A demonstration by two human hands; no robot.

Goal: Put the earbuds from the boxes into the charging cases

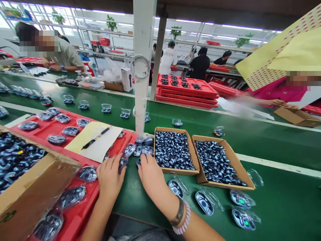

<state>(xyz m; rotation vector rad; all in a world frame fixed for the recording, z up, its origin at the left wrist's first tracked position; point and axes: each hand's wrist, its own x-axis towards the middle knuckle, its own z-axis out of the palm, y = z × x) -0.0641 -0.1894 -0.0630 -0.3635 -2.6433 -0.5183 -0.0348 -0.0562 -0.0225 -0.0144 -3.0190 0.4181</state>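
My left hand (110,175) is closed round a dark earphone charging case (123,162) at the edge of the red tray. To its right, my right hand (152,174) curls over another dark case (138,162), mostly hidden under the fingers. Just beyond both hands lies a cluster of charging cases (137,150) in clear wrap. Two cardboard boxes hold heaps of dark earbuds (173,149), the left box standing right beside my right hand. Cases with raised clear lids, such as one open case (204,202), rest on the green surface to the right.
A red tray (132,137) carries wrapped cases, a paper sheet (110,142) and a pen (96,137). At left stands a large cardboard box (37,187). A white post (144,40) rises ahead. Cases line the green belt (160,122); co-workers sit beyond it.
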